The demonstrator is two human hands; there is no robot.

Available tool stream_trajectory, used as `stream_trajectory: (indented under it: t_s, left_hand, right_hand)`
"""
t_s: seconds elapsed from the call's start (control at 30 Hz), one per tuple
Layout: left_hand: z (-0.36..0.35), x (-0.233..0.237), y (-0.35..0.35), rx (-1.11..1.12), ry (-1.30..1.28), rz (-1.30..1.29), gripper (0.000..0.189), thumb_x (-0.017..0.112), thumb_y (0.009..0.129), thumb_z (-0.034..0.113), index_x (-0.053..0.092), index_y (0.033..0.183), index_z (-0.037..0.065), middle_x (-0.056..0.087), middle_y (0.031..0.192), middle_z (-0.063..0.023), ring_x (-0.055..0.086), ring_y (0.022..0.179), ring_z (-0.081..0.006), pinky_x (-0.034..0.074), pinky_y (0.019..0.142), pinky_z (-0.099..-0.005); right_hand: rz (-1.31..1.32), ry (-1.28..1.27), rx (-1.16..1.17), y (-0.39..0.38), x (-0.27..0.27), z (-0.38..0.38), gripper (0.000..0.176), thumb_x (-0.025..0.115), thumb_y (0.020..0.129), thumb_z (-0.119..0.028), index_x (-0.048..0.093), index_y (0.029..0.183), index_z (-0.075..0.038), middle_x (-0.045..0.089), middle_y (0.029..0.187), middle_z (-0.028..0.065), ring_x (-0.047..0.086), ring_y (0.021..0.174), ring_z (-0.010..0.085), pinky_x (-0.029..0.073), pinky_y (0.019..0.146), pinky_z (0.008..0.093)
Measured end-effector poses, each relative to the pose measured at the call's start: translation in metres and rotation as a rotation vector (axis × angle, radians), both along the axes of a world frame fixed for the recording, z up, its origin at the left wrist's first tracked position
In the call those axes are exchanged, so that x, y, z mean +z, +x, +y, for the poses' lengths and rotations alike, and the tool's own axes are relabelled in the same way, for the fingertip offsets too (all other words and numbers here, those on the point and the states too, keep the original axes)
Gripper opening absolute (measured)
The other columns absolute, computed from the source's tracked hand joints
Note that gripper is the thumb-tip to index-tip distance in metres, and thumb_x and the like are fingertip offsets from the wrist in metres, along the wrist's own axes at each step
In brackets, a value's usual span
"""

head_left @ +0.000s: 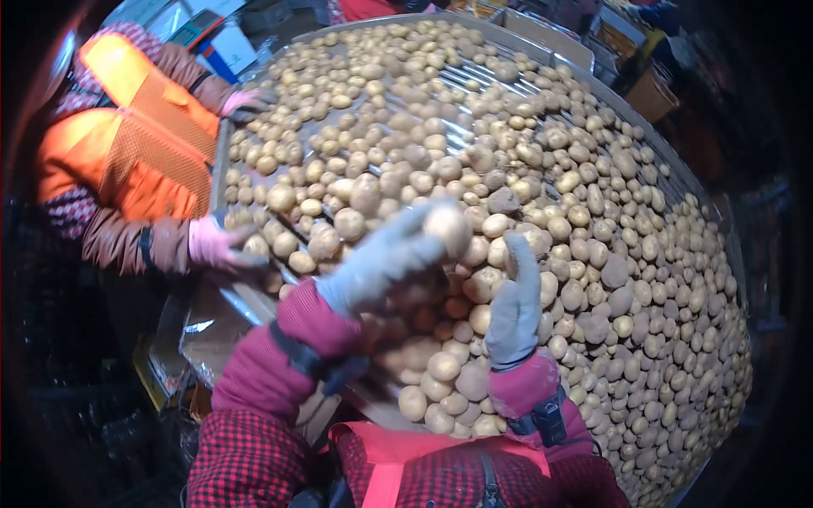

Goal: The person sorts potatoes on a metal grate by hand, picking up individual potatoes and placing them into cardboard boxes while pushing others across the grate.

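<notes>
My left hand [381, 258], in a pale grey work glove, is raised over the pile and slightly blurred. A light-coloured potato [449, 229] is held at its fingertips. To the right, my right hand [515, 309] wears the same kind of glove. Its fingers stretch away from me, and I see nothing held in it. Potatoes [572, 295] lie around and under this hand. Between my forearms, more potatoes [443, 366] are heaped close to my body. Some are smooth and yellowish, others brown with soil.
A wide metal sorting table [218, 165] with a raised rim carries the potatoes; metal rollers [478, 76] show between them. At left stands a co-worker in an orange vest [144, 140], pink-gloved hands [222, 241] at the table edge. Boxes [652, 93] stand beyond the far side.
</notes>
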State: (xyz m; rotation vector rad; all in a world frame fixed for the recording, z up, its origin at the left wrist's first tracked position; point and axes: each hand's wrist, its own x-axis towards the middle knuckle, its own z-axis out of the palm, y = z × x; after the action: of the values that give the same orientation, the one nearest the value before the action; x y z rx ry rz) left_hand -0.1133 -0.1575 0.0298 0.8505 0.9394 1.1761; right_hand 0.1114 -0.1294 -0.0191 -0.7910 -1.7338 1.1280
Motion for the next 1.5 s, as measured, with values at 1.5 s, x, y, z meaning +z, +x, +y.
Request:
stream_trajectory:
  t_s: [1.5]
  left_hand:
    - [-0.309, -0.052, 0.05, 0.451, -0.246, -0.489, 0.107, 0.084, 0.081, 0.052, 0.026, 0.161, 0.01, 0.06, 0.134, -0.0141, 0.07, 0.1, -0.0253, 0.064, 0.079, -0.0394]
  right_hand:
    - [0.371, -0.887, 0.183, -0.064, 0.018, 0.002, 0.049, 0.064, 0.1, -0.048, 0.062, 0.129, -0.009, 0.067, 0.109, 0.0095, 0.065, 0.098, 0.0241, 0.056, 0.083, 0.0397]
